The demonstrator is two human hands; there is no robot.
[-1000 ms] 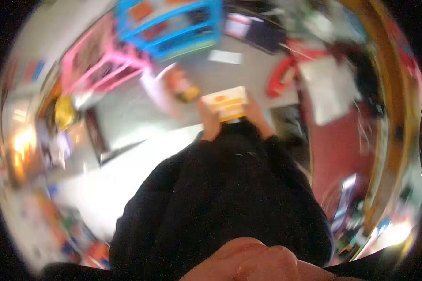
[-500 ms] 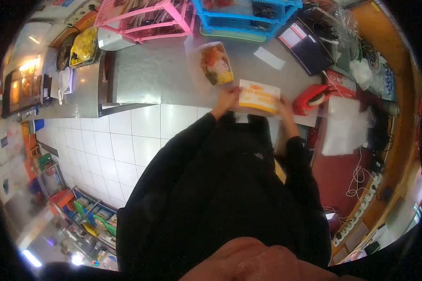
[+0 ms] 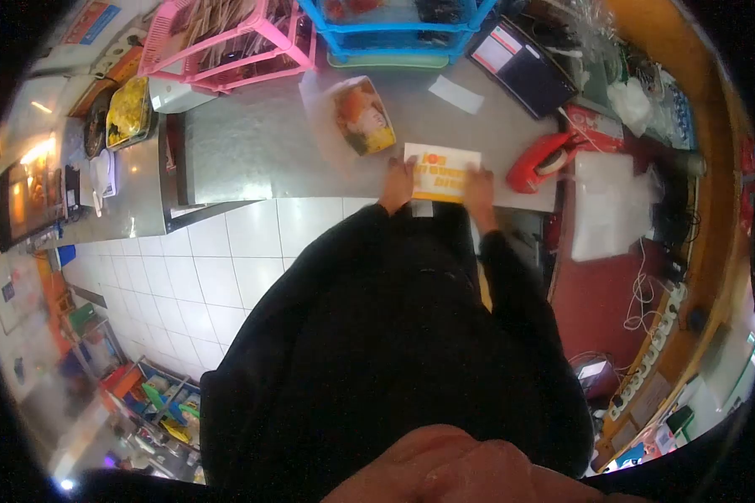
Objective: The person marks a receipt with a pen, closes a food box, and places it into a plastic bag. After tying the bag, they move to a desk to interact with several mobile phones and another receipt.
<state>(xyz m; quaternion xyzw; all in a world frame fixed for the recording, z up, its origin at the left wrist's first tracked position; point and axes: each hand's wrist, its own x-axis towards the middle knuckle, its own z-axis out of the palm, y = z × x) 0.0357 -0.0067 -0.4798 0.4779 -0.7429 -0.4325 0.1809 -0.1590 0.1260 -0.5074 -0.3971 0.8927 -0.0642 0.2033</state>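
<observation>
The white and yellow box (image 3: 441,172) is at the near edge of the bench (image 3: 243,142), just to the right of the open food box (image 3: 365,117) and closer to the person. The left hand (image 3: 398,182) grips its side nearest the food box; the right hand (image 3: 480,191), a bit blurry, grips the far side. It looks light, smooth and made of thin card, so a hard squeeze could dent it. The two short sides seem the best places to hold.
</observation>
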